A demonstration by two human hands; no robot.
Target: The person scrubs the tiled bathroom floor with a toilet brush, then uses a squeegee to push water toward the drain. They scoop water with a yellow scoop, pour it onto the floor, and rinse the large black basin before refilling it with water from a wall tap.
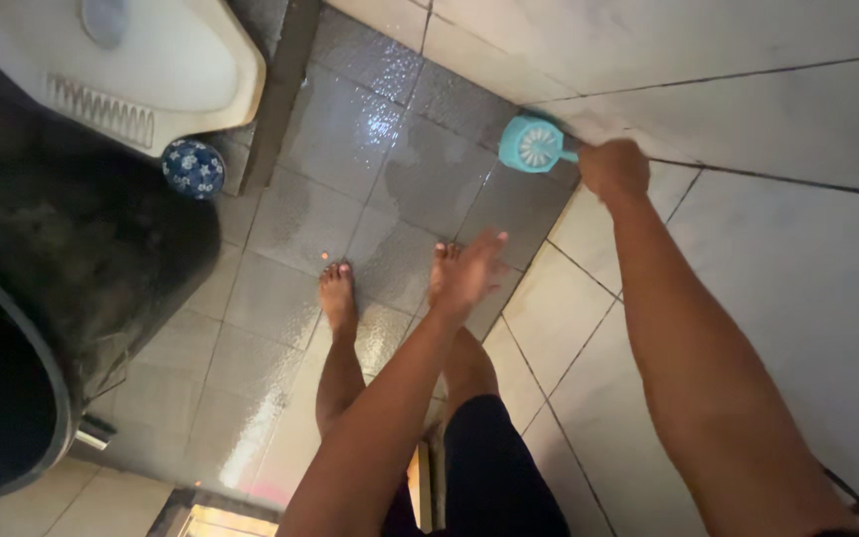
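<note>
Fingers of the right hand (613, 169) wrap the handle of a turquoise brush (532, 145), its head pressed where wet floor (350, 149) meets wall (748, 89). Left hand (466, 275) hangs free, fingers loosely spread.

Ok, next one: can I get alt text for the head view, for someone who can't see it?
Seen from above, a person's right hand holds a turquoise scrub brush against the foot of a white tiled wall. The left hand hangs open over bare feet on a wet grey tiled floor, with a white squat toilet at upper left.
</note>
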